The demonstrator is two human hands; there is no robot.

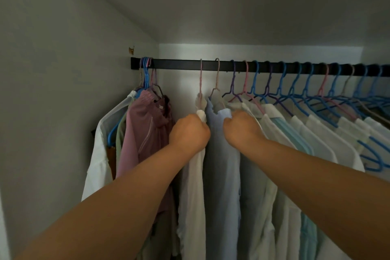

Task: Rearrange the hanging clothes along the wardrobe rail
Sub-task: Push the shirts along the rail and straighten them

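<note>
Two hands, two shirts

The left hand (188, 133) squeezes a white shirt (195, 186) and the right hand (242, 129) a blue shirt (223, 175) (both hanging mid-rail (179, 66)), probably to slide them apart.

no readable text, no labels, no brand marks, no numbers, nothing legible on the hanging clothes (221, 154), the hangers (282, 82) or the black rail (181, 66) (the small tag on the pink garment (145, 133) is too blurred to read)
</note>
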